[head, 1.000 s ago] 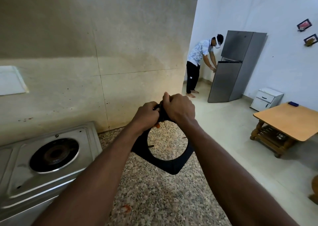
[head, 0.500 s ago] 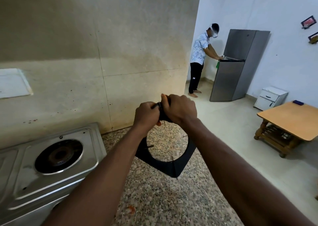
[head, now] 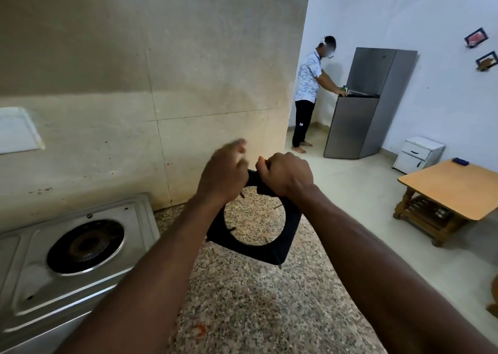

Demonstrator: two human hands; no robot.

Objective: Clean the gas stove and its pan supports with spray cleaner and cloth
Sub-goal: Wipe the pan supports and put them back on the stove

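Note:
I hold a black square pan support (head: 280, 248) with a round opening tilted in the air above the speckled granite counter (head: 256, 308). My right hand (head: 285, 175) grips its top corner in a fist. My left hand (head: 225, 173) is just left of that corner, blurred by motion, with its fingers lifted and loosely curled off the frame. Its palm still overlaps the support's left edge. The steel gas stove (head: 134, 219) lies at the lower left, its burner (head: 85, 245) bare without a support. No spray bottle is in view.
A beige tiled wall (head: 188, 70) stands behind the counter. Beyond its end another person (head: 307, 89) leans at a grey fridge (head: 363, 103). A small white drawer unit (head: 417, 154) and a wooden table (head: 458, 186) stand on the floor at right.
My left hand, which gripped the support's top corner beside the right hand, has lifted its fingers up and away. The right hand keeps its grip. The person at the fridge has straightened up.

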